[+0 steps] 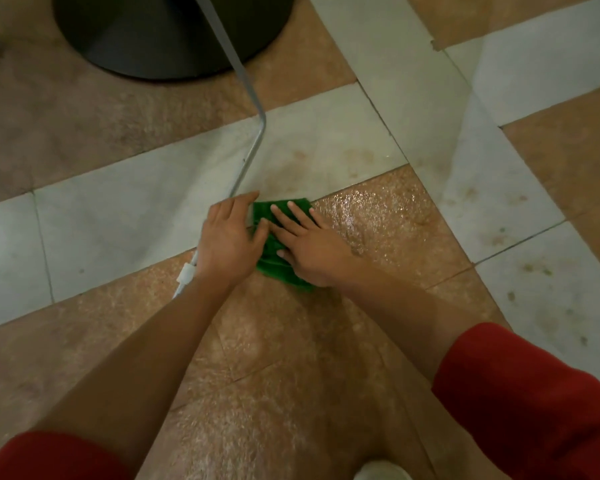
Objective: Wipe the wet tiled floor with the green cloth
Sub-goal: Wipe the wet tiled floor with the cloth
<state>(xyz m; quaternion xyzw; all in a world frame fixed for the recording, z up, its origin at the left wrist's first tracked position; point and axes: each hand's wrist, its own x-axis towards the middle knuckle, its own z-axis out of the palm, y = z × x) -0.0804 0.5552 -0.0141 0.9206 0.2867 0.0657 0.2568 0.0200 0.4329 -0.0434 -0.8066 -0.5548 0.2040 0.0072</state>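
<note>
The tiled floor (118, 209) filled our view, pale strips crossing brown squares, and the brown square in front of us glistened with water to the right of the hands. At the far edge stood a dark round base (167, 32). A bent metal tube (253, 143) ran down from it across the pale tile and passed under our left wrist, where a white clip (186, 271) sat on it.

Our red sleeves (527, 403) framed both bare forearms as they reached forward. The right hand (312, 247) lay flat on the green cloth (276, 270), fingers straight and spread, pressing it down, not clutching it. The left hand (227, 237) rested at the cloth's left edge with its fingers stretched out and its thumb on the fabric, and it gripped nothing that we could see. The cloth lay bunched on the floor at the seam between pale and brown tile, mostly covered by the right hand.

We judged the wiping was under way, with the shiny patch not yet dried. The next move would call for firm downward pressure and a sweep to the right, through the wet area and clear of the tube.
</note>
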